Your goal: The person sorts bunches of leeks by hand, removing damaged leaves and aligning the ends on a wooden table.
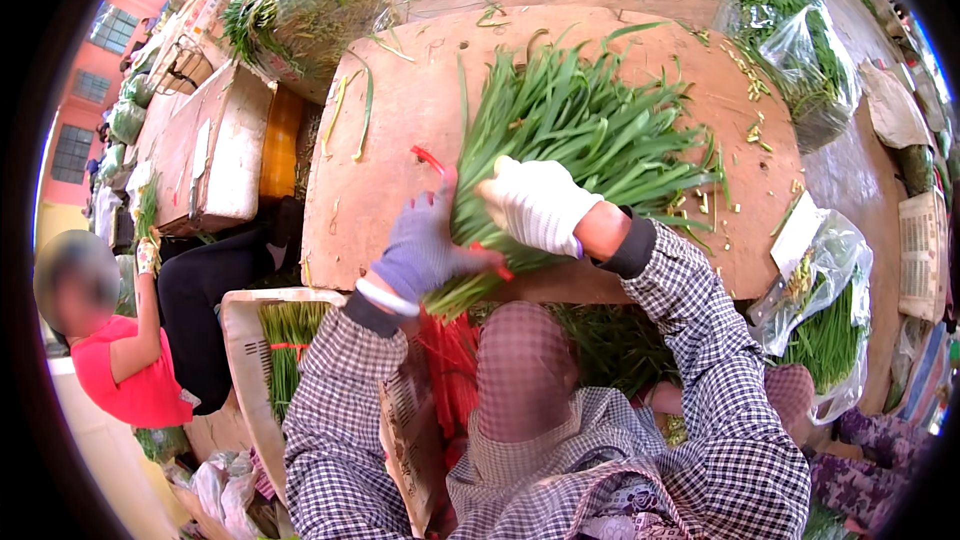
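A large bunch of garlic chives (pixel 590 120) lies on the brown board in front of me, leaf tips fanned toward the far right and stems toward me. My left hand (pixel 415 245), in a grey-purple glove, is closed around the lower stems, its thumb lying across them. A red tie (pixel 428 158) pokes out beyond the fingertips; more red shows beside the thumb. Whether it passes under the bunch is hidden. Just to the right, my right hand (pixel 535 205), in a white knit glove, grips the bunch from above with curled fingers.
Cut scraps (pixel 755 130) litter the board (pixel 400 70). A crate (pixel 240 315) of tied chives stands at my left, a bagged bundle (pixel 825 330) at my right. Wrapped bundles (pixel 325 15) lie beyond. A person in a pink top (pixel 115 365) sits at the left.
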`<act>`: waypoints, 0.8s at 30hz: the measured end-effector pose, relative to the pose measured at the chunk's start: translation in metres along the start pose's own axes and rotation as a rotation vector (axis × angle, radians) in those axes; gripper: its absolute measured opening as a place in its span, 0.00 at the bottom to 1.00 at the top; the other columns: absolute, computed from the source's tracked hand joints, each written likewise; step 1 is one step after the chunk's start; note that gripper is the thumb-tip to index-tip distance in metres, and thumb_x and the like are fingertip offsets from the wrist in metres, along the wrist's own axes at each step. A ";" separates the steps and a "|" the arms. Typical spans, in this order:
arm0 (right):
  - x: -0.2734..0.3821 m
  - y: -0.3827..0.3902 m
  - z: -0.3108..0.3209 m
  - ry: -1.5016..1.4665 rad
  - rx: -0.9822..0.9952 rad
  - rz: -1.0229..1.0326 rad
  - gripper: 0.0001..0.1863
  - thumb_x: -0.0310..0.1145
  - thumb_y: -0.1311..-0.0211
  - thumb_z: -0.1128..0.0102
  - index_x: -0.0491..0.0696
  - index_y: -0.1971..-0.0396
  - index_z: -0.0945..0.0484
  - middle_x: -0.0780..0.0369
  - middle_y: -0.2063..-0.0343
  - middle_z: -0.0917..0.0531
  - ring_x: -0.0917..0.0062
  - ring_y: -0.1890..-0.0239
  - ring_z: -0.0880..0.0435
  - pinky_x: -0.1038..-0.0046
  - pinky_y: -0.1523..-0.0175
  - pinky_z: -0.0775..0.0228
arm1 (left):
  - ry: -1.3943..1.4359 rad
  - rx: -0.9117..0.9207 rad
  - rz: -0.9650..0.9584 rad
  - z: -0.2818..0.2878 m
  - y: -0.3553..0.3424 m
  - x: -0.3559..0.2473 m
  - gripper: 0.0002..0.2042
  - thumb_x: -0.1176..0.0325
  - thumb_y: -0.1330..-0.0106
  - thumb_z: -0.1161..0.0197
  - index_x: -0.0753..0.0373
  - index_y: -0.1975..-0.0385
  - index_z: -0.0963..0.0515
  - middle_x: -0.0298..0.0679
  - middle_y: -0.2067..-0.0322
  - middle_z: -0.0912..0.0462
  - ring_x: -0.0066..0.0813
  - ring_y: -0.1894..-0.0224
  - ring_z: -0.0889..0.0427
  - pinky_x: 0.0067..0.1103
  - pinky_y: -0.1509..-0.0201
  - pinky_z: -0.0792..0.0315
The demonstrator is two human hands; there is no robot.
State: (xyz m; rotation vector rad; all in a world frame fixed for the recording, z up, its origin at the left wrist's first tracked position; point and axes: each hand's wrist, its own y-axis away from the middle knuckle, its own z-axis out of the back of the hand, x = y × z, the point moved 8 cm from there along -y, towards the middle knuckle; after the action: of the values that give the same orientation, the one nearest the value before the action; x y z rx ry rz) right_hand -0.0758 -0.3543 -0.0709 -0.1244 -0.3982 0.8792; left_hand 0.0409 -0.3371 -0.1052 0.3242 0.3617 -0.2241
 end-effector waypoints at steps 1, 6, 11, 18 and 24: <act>0.000 0.008 0.015 -0.084 -0.043 0.008 0.06 0.35 0.46 0.44 0.48 0.76 0.24 0.56 0.80 0.24 0.64 0.75 0.20 0.66 0.75 0.30 | -0.012 -0.092 -0.095 -0.002 0.008 -0.011 0.65 0.37 0.68 0.25 0.70 0.33 0.53 0.56 0.58 0.27 0.52 0.54 0.27 0.36 0.48 0.32; -0.059 0.043 0.086 -0.406 -0.261 -0.296 0.07 0.36 0.48 0.36 0.48 0.73 0.17 0.55 0.76 0.19 0.62 0.70 0.18 0.66 0.64 0.27 | 0.018 -0.141 -0.148 -0.004 0.034 -0.033 0.62 0.39 0.65 0.25 0.70 0.33 0.53 0.56 0.59 0.26 0.53 0.54 0.27 0.36 0.49 0.31; -0.069 0.036 0.089 -0.064 -0.072 -0.312 0.13 0.41 0.46 0.37 0.47 0.69 0.17 0.54 0.74 0.19 0.61 0.69 0.18 0.65 0.63 0.26 | -0.002 -0.094 -0.119 -0.005 0.036 -0.036 0.62 0.40 0.63 0.25 0.69 0.32 0.54 0.56 0.57 0.27 0.52 0.53 0.28 0.36 0.47 0.32; -0.084 0.035 0.028 -0.014 0.313 -0.319 0.22 0.37 0.51 0.41 0.45 0.54 0.22 0.49 0.72 0.19 0.56 0.68 0.19 0.62 0.62 0.26 | -0.102 -0.127 -0.190 -0.001 0.037 -0.049 0.59 0.40 0.62 0.27 0.72 0.35 0.50 0.56 0.59 0.26 0.51 0.56 0.26 0.36 0.50 0.30; -0.089 0.057 0.046 -0.105 0.195 -0.320 0.14 0.37 0.51 0.40 0.48 0.65 0.16 0.52 0.76 0.20 0.60 0.71 0.19 0.64 0.64 0.27 | -0.070 -0.097 -0.219 -0.004 0.036 -0.052 0.61 0.39 0.63 0.26 0.68 0.32 0.53 0.55 0.58 0.27 0.51 0.54 0.28 0.36 0.48 0.33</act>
State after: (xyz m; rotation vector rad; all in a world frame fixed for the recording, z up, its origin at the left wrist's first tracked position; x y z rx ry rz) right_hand -0.1858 -0.3888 -0.0694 0.1627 -0.4143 0.6056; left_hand 0.0023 -0.2939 -0.0792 0.1805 0.3376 -0.4298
